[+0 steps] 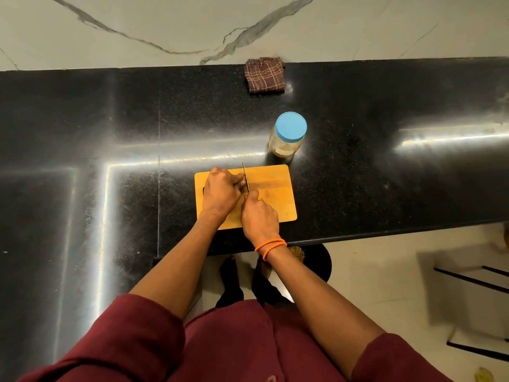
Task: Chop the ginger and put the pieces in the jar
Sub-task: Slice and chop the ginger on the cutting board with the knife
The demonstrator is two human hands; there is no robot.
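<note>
Left hand (221, 190) curled knuckles-up on the orange-brown rectangular wooden chopping board (275, 199), fingertips bunched against the flat of the blade, presumably pinning the ginger; ginger itself hidden under those fingers, so neither shape nor size to be made out. Right hand (259, 213), thin orange cord bracelet (271, 246) at the wrist, wrapped round the handle of a narrow steel-bladed kitchen knife (245, 176), blade pointing away from the body and running just beside the left fingertips.

Judging by the task: ginger likely light, firm and fibrous, knobbly enough to roll, damp and a little slippery once cut. Best held low and flat, fingertips tucked back, cut face down on the board. Pieces probably small and sticky; easier scraped up with the blade than pinched one by one.

Beyond the board's far right corner, apart from it: clear round jar (286, 142) with a pale blue lid (291, 126) on, so not yet ready to receive anything. Contents unclear through the wall; perhaps a pale layer near the bottom. Farther back on the black speckled stone counter (110, 119), a folded brown checked cloth (264, 75).
</note>
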